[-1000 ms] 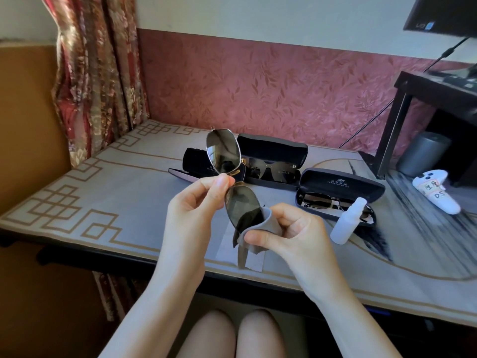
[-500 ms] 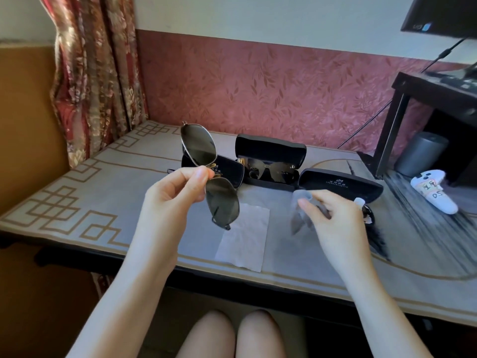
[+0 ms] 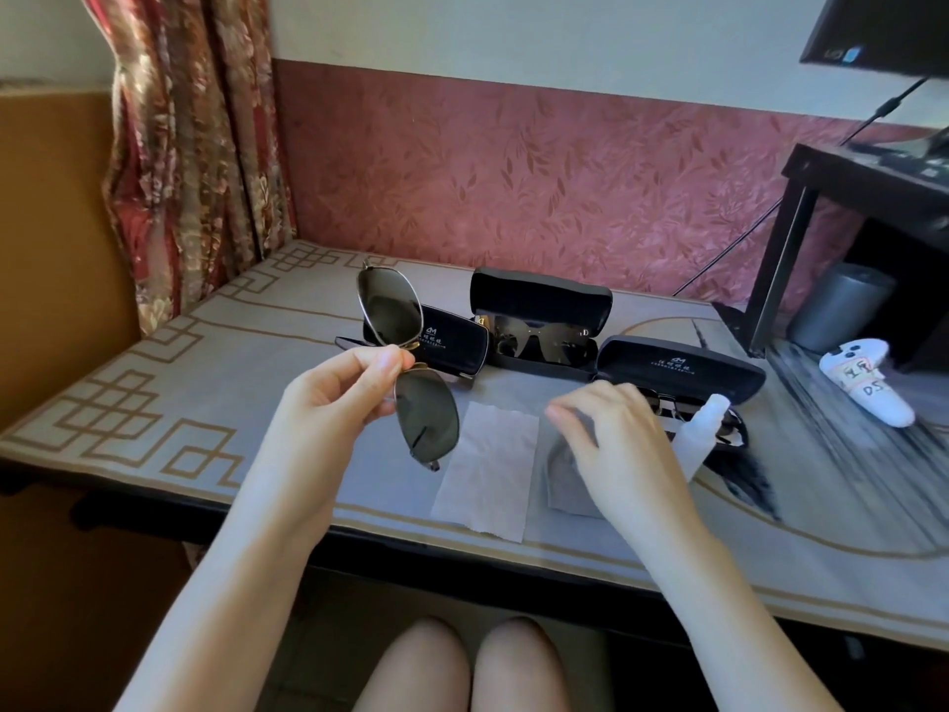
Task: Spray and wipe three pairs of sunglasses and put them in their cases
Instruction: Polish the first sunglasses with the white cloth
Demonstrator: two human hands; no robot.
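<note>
Where the curtain point(image 3: 190, 146) hung at the far left corner, we saw a wide stretch of patterned worktop point(image 3: 231, 362) run from its left edge to the left hand point(image 3: 334, 398). That hand was raised above the worktop, thumb and fingers pinched on the bridge of the metal-framed sunglasses point(image 3: 429, 421), which hung tilted, one lens up and one down. Behind them stood the open left case point(image 3: 457, 336). Just right of the lower lens a white tissue point(image 3: 488, 475) lay flat, its near edge close to the worktop's front edge. Behind it the open middle case point(image 3: 539, 300) held dark sunglasses point(image 3: 539, 339). The right hand point(image 3: 616, 434) hovered low over a grey cloth point(image 3: 562, 480) lying beside the tissue, fingers loosely bent and apart, gripping nothing; whether the fingertips touched the cloth we could not tell. Beyond its knuckles the open right case point(image 3: 683, 367) held half-hidden sunglasses point(image 3: 732, 431), with a white spray bottle point(image 3: 693, 444) just before it. Further right, a stretch of worktop separated the bottle from a white controller point(image 3: 868, 388), which lay beside the foot of a dark stand point(image 3: 775, 269).
</note>
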